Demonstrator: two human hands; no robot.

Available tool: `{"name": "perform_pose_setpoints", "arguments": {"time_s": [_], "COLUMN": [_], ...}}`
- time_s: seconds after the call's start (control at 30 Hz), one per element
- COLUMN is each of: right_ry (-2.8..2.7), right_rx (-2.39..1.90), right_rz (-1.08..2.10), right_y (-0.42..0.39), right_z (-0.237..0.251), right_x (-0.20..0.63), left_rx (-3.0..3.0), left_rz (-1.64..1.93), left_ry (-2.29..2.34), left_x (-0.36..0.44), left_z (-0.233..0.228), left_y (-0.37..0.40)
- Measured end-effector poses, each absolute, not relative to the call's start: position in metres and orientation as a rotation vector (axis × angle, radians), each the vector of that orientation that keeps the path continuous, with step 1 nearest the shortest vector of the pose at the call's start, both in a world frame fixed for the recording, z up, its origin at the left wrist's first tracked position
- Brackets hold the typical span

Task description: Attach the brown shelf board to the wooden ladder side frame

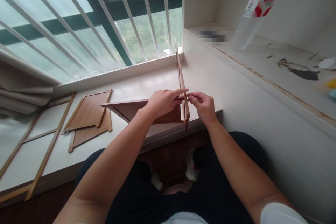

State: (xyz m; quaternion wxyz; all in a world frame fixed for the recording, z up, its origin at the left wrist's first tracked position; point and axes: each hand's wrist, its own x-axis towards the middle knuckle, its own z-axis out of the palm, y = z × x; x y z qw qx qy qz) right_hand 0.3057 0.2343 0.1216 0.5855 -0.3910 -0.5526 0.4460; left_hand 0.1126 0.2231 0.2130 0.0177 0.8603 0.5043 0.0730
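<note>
"Where do we have our hands?"

"Just right of the frame's middle. Our left hand [164,101] has its fingers clamped on the top edge of a brown panel [128,107], with the forefinger stretched across to an upright board [181,78]. The panel meets that board at an angle, near the board's lower end."

"And our right hand [203,105]?"

"At the board's right face, thumb and forefinger close to each other. Whether they pinch something small, we cannot tell."

"What lies around us?"

"On the white ledge [126,89], left of centre, two more panels [88,110] overlap. Farther left, a ladder-like wooden frame [51,145] lies along the ledge and reaches past its front edge. In the upper right, a shelf [273,49] carries a clear bottle [248,28] with a red-and-white label, and some scattered screws [282,62]."
</note>
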Motion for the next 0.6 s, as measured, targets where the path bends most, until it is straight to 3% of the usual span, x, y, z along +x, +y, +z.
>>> {"name": "perform_pose_setpoints", "arguments": {"time_s": [0.6], "right_ry": [-1.415], "right_rx": [-0.819], "right_rz": [0.969], "right_y": [0.244], "right_z": [0.115], "right_x": [0.315], "left_rx": [2.752], "left_rz": [-0.016], "left_ry": [1.658], "left_x": [0.127], "left_z": [0.214], "left_y": [0.212]}}
